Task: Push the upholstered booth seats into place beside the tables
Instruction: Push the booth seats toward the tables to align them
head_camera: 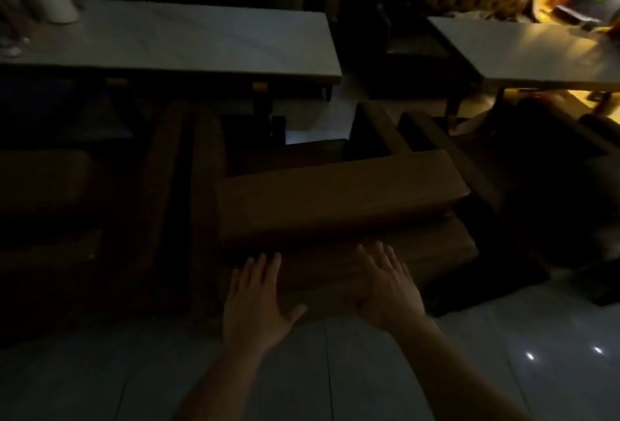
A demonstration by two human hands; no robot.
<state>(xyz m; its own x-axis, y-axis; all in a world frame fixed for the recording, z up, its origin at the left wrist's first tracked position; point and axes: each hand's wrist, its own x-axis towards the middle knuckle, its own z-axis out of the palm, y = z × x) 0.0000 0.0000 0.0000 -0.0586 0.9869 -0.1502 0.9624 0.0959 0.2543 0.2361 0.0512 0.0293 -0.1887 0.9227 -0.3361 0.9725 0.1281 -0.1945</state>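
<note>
While both palms lie flat with straight, spread fingers, the left hand [256, 299] and right hand [385, 289] press side by side on the near back of the brown booth seat [335, 199]. Beyond the fingertips the seat's cushion reaches toward the pale table [188, 44]; another table [523, 51] stands farther right.

Dim, grainy view (wide-angle bending at edges); warm yellow glow upper right.
</note>
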